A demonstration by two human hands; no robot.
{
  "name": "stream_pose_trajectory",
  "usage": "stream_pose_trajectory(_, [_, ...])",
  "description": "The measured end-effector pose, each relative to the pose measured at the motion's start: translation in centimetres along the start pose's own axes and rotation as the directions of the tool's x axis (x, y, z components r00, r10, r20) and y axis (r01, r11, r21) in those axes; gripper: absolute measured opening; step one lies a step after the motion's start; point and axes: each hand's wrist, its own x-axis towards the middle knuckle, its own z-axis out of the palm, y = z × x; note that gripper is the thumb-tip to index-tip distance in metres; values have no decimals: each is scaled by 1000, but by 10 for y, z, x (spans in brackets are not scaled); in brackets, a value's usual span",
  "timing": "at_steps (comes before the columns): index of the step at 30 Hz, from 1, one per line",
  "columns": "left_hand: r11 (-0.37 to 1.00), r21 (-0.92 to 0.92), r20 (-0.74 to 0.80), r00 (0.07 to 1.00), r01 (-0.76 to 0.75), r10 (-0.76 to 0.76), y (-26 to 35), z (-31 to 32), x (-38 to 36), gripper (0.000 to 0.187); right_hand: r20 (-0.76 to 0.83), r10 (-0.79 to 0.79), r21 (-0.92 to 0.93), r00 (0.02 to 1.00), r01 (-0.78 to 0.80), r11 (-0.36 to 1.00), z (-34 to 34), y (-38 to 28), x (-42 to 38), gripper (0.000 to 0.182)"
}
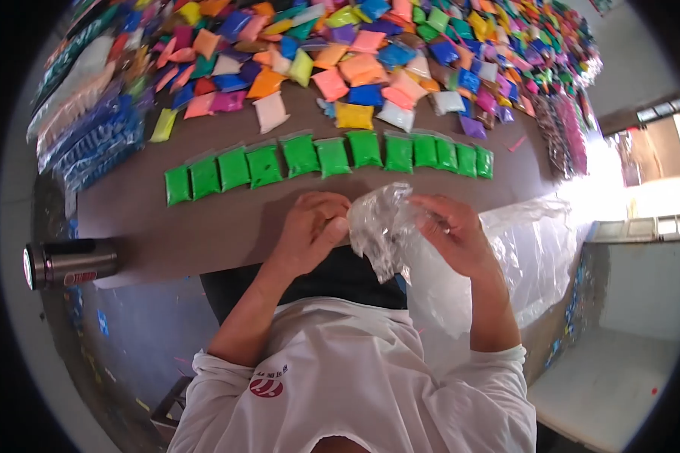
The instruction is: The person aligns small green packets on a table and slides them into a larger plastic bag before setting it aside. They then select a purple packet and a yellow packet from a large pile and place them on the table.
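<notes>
A crumpled clear plastic bag (385, 230) hangs between my two hands at the table's front edge. My left hand (315, 230) has its fingers curled and pinches the bag's left side. On the other side, my right hand (452, 230) has thumb and forefinger apart beside the bag; whether it touches the film is unclear. Just beyond my hands, a row of several bright green packets (300, 155) lies across the brown table (227, 226).
A large heap of small coloured packets (363, 68) covers the far side. Bundled blue packets (102, 143) lie at the left, above a metal flask (72, 263) at the table's edge. Large clear plastic sheeting (533, 264) drapes at the right.
</notes>
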Motion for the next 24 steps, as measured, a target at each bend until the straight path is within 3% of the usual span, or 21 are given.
stream_pose_trajectory(7, [997, 27, 30, 997, 75, -75, 3, -3, -2, 49, 106, -72, 40, 992, 68, 997, 27, 6, 18, 55])
stream_pose_trajectory(10, [999, -6, -78, 996, 44, -45, -3, 4, -3, 36, 128, -30, 50, 991, 24, 998, 25, -2, 19, 59])
stream_pose_trajectory(12, [998, -7, -56, 996, 64, -64, 4, 0, 0, 36, 117, 5, 60, 993, -12, 998, 21, -6, 17, 60])
stream_pose_trajectory(16, [998, 44, -46, 998, 45, -43, 6, 1, 2, 37, 43, -156, 163, 987, 147, 976, 22, 2, 16, 57])
stream_pose_trajectory(19, [998, 18, -37, 997, 67, -66, 8, 0, 1, 34, 95, -158, 133, 983, 145, 981, 16, 2, 12, 51])
stream_pose_trajectory(22, [980, -145, -63, 987, 135, -145, 1, 6, -8, 35, 97, -135, 194, 986, 115, 974, 18, -1, 6, 40])
stream_pose_trajectory(24, [882, -353, -44, 936, 313, -349, -8, 12, -20, 37, 95, -175, 218, 980, 151, 964, 25, -6, 5, 33])
